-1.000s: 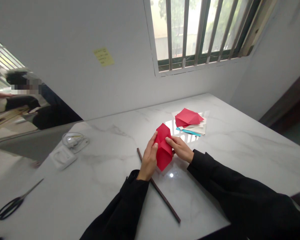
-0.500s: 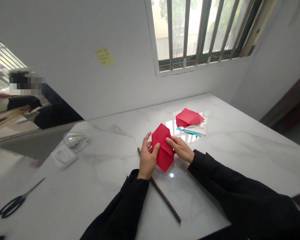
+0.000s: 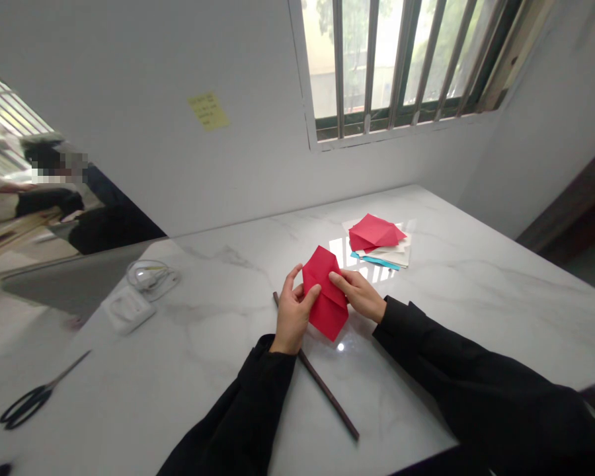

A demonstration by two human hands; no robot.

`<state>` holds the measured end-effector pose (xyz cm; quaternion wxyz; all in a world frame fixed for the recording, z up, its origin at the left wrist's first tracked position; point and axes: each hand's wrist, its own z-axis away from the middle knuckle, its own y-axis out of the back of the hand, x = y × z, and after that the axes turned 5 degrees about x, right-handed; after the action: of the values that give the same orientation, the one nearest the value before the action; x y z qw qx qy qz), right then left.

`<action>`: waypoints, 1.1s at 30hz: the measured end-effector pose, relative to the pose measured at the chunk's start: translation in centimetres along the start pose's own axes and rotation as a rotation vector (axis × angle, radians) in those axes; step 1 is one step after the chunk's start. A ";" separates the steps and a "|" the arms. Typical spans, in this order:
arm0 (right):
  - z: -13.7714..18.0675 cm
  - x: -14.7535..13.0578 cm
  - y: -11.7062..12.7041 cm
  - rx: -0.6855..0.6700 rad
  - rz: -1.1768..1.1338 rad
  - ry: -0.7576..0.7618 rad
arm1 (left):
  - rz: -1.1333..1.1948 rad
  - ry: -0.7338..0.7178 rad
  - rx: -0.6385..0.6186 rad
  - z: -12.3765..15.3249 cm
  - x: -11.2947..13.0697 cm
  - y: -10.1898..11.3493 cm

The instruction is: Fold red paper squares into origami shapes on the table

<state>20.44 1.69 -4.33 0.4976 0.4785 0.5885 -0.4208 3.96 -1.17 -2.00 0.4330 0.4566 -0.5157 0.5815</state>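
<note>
A folded sheet of red paper (image 3: 327, 307) lies on the white marble table (image 3: 203, 370) between my hands. My left hand (image 3: 293, 311) pinches its left edge, thumb on top and fingers curled behind. My right hand (image 3: 359, 294) presses on its right side, fingers laid over a fold. A thin dark stick (image 3: 322, 387) lies on the table under my left wrist.
A stack of papers (image 3: 384, 250) topped by another red folded piece (image 3: 374, 231) sits just beyond my hands. Black scissors (image 3: 34, 396) lie at the far left. A white charger and coiled cable (image 3: 139, 291) rest near the wall. A barred window is above.
My left hand opened its hold slightly, the fingers spreading behind the red paper. The paper shifted a little and lies flatter.
</note>
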 end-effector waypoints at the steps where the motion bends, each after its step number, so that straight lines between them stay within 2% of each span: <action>1: 0.0 0.0 0.0 0.002 -0.004 -0.001 | -0.003 0.001 -0.003 0.0 0.0 0.0; 8: 0.1 -1.0 0.3 -0.100 -0.072 -0.088 | -0.014 -0.043 0.026 -0.3 0.1 0.4; 13: -0.1 -1.3 0.4 -0.013 -0.084 -0.143 | -0.033 -0.073 0.061 -0.6 0.3 0.7; 18: -0.2 -1.3 0.4 -0.018 -0.093 -0.156 | -0.044 -0.081 0.058 -0.5 0.2 0.7; 25: -0.3 -1.1 0.6 -0.009 -0.076 -0.126 | -0.033 -0.078 0.071 -0.5 0.3 0.6; 33: -0.2 -1.5 0.6 0.079 -0.052 -0.090 | -0.072 -0.112 0.061 -0.5 0.3 0.6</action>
<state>21.10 1.74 -2.84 0.4933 0.4629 0.5606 -0.4776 3.23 -0.69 -1.87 0.4100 0.5195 -0.5043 0.5546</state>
